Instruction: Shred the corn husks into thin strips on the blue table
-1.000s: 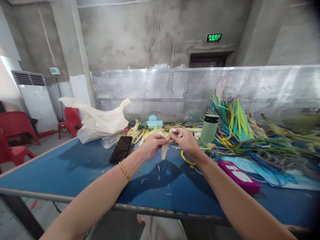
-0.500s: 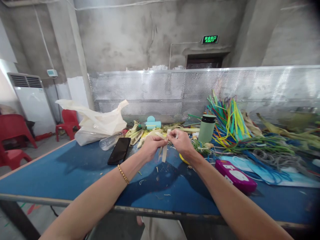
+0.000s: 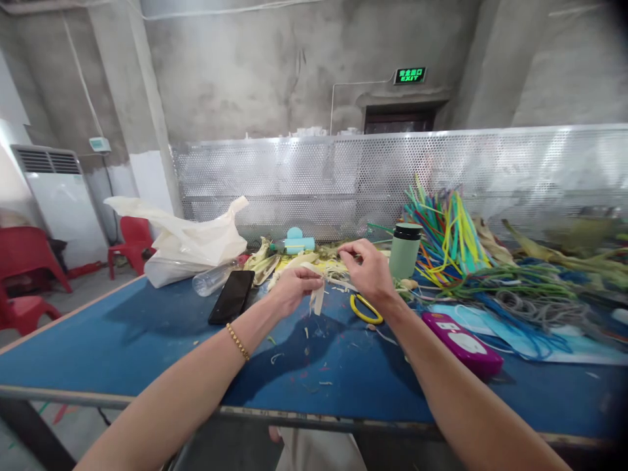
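1. On my head view, the left hand (image 3: 294, 289) is closed in a pinch on a pale strip (image 3: 318, 301); the fingers hide its gripped part, and its ends hang above the blue table (image 3: 161, 327).
2. I see the right hand (image 3: 366, 271) apart from the strip, fingers bent toward the thumb. I can't tell whether the tips meet or hold anything.
3. A yellow loop (image 3: 366, 318) lies beside the right wrist; I can't make out what it belongs to.
4. Behind the hands, pale scraps (image 3: 338, 270) are partly covered and too blurred for me to separate.
5. The green canister (image 3: 405, 254) hides part of the coloured strips (image 3: 454, 235).
6. The dark phone (image 3: 232, 297) lies left of the left hand.
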`<state>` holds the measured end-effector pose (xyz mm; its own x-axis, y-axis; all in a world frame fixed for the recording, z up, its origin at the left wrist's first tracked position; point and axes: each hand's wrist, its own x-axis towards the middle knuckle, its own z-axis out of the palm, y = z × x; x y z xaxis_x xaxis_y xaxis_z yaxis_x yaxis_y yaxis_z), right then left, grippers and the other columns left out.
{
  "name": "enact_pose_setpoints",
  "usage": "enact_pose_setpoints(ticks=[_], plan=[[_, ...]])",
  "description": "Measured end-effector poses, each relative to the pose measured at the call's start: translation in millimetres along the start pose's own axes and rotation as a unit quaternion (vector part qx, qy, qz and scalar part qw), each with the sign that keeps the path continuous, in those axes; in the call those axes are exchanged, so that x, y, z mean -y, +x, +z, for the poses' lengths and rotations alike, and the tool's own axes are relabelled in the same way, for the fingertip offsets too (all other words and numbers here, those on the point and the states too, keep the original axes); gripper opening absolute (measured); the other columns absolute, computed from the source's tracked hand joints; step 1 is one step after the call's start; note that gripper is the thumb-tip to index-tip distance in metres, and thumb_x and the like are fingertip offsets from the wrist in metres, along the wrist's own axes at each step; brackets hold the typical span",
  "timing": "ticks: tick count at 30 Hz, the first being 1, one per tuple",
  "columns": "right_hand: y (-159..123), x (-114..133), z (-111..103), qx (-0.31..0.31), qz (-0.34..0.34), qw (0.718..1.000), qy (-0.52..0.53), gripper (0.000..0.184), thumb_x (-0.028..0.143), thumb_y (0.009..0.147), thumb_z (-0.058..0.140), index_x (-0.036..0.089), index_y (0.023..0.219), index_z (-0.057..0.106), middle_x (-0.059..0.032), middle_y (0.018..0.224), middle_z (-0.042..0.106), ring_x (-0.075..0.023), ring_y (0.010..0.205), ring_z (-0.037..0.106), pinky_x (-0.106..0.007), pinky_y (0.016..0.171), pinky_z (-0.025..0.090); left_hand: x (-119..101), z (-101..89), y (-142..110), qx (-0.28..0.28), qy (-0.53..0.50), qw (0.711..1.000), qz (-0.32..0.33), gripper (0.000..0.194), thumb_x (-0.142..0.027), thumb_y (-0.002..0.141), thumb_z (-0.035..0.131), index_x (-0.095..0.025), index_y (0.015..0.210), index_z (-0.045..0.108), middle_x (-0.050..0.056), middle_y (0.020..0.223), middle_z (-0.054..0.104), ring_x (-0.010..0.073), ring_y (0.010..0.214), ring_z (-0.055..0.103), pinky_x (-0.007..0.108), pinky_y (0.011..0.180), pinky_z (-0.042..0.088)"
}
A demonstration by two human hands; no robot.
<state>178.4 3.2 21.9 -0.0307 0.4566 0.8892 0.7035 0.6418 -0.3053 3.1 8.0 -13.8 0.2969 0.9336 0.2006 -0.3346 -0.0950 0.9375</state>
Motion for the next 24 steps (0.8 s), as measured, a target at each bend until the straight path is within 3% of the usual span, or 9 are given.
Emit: enact_pose_setpoints(ticks=[7, 13, 24], plan=[[-2.1, -0.7, 2.5, 0.079, 0.042, 0.996, -0.007, 0.021, 0.026, 0.085, 0.054, 0.017, 0.078, 0.071, -0.0061, 0.077, 0.072, -0.0179, 0.072, 0.061, -0.029, 0.066, 0.043, -1.1, -2.2, 4.1, -0.026, -0.016, 1.0, 0.004, 0.017, -0.009, 0.058, 0.081, -0.009, 0.07, 0.069, 0.005, 0.071, 0.066, 0.012, 0.063, 0.059, 0.029, 0.067, 0.045], [-5.0, 8.7, 0.8, 0.213, 0.061, 0.974, 0.034, 0.019, 0.029, 0.079, 0.06, 0.016, 0.073, 0.072, -0.0039, 0.068, 0.07, -0.0165, 0.064, 0.06, -0.027, 0.061, 0.04, -3.3, -1.0, 2.3, -0.008, -0.031, 0.999, -0.004, 0.015, -0.009, 0.06, 0.08, -0.009, 0.07, 0.069, 0.005, 0.068, 0.066, 0.0119, 0.062, 0.06, 0.029, 0.068, 0.045], [-8.5, 14.2, 5.1, 0.215, 0.055, 0.973, 0.062, 0.02, 0.028, 0.078, 0.055, 0.015, 0.066, 0.064, -0.0019, 0.061, 0.063, -0.0131, 0.059, 0.052, -0.025, 0.057, 0.037, -2.1, -2.4, 4.8, -0.004, -0.019, 1.0, 0.022, 0.016, -0.015, 0.059, 0.083, -0.007, 0.065, 0.069, 0.006, 0.064, 0.064, 0.0114, 0.06, 0.056, 0.028, 0.066, 0.041]])
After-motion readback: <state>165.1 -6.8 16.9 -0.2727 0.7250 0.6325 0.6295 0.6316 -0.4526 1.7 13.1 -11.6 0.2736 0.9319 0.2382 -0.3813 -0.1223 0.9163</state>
